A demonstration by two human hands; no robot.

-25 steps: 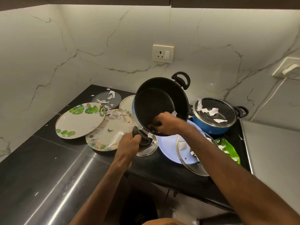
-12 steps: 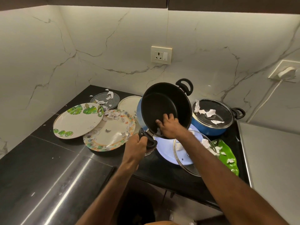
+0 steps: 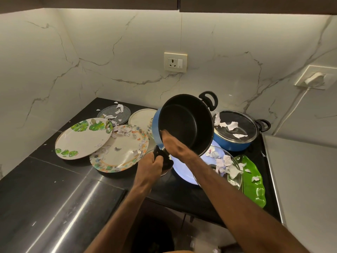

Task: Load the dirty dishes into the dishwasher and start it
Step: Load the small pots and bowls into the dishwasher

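Crowding plates (image 3: 82,141) and the tilted pot (image 3: 184,125) leave bare steel (image 3: 63,207) (front-left), seemingly passable.

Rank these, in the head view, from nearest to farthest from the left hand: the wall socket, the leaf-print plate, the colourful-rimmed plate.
1. Colourful-rimmed plate, on the counter just left of the left hand.
2. Leaf-print plate, farther left on the counter.
3. Wall socket, up on the back wall.

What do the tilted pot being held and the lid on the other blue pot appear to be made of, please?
The tilted pot looks like metal, maybe aluminium: glossy blue coating outside, matte black lining inside that reads as non-stick. The lid on the other blue pot seems clear glass, as the dark inside shows through, with a shiny metal rim.
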